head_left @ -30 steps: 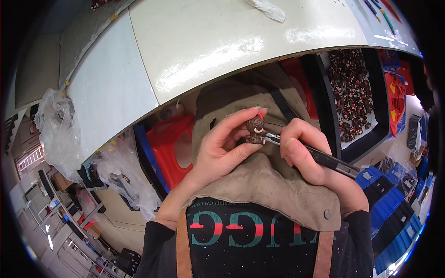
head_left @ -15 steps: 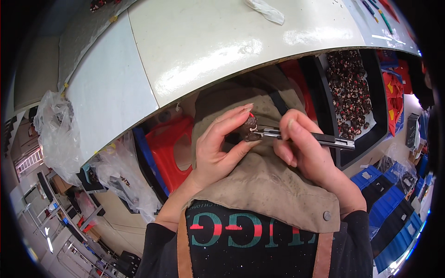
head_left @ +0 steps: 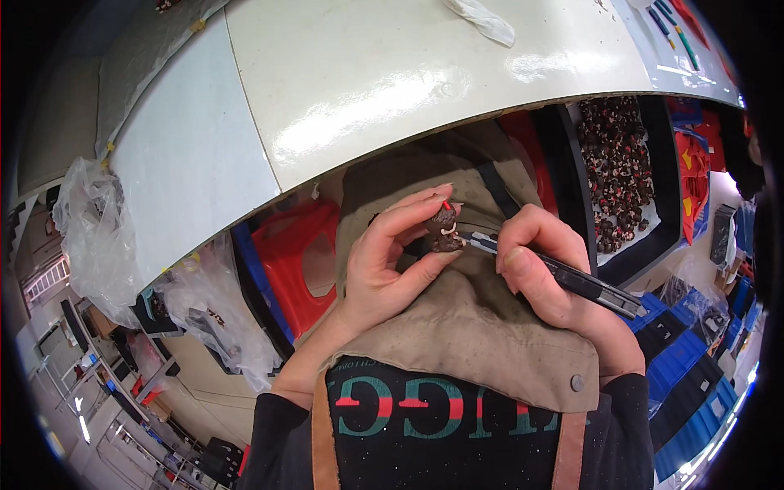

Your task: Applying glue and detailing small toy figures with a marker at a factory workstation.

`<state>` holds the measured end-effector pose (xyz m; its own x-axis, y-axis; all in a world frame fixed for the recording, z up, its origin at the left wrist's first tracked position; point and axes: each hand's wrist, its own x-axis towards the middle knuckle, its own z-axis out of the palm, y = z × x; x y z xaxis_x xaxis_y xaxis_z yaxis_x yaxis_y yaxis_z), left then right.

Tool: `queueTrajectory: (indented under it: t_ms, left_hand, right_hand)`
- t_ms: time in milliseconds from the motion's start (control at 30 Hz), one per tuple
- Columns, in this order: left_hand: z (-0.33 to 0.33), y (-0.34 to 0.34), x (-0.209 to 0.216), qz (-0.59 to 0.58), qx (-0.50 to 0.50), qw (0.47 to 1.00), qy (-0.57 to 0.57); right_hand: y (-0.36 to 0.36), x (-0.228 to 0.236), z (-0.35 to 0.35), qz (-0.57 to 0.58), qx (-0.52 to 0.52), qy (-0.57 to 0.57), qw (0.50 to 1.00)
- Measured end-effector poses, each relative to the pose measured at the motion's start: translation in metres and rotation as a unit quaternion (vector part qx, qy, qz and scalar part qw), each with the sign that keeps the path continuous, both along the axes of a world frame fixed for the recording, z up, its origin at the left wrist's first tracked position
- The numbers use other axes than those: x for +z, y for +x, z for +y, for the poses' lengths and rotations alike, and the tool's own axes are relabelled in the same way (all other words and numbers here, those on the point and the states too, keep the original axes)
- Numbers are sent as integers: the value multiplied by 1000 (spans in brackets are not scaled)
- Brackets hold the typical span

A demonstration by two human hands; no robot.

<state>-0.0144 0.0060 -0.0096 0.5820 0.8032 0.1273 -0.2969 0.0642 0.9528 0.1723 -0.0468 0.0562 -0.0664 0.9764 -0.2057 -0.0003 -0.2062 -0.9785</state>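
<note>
My left hand [head_left: 389,260] pinches a small dark brown figurine [head_left: 444,229] with a red spot on top and a pale band round its middle. Thumb and fingers grip it at its bottom and top. In my right hand [head_left: 537,263] is a black utility knife [head_left: 592,286], its handle slanting down to the right. The knife's blade [head_left: 478,241] points at the lower part of the figurine; whether it touches I cannot tell. Both hands are above the brown apron [head_left: 465,318] on my lap.
Ahead runs a pale worktable [head_left: 343,73] with a crumpled white glove-like piece [head_left: 483,21] on it. To the right, a black tray [head_left: 665,175] holds many similar figurines. A red stool [head_left: 286,245] and plastic bags [head_left: 98,237] are at left; blue crates [head_left: 678,359] stand at right.
The knife's handle end has swung downward, so the knife now slants more. My right hand has turned with it, and the figurine has shifted slightly in my left fingers.
</note>
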Motion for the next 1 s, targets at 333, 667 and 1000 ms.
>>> queueTrajectory:
  t_ms: [333,667,1000]
  left_hand:
    - [2,-2,1,17,-10,1000,4]
    - [6,-3,4,136,80,974,161]
    - [6,1,-2,193,122,946,232]
  right_hand:
    - [-3,1,6,-35,26,-4,999]
    - [-17,8,3,51,-20,-143,988]
    - [-21,2,16,432,-194,-321,821]
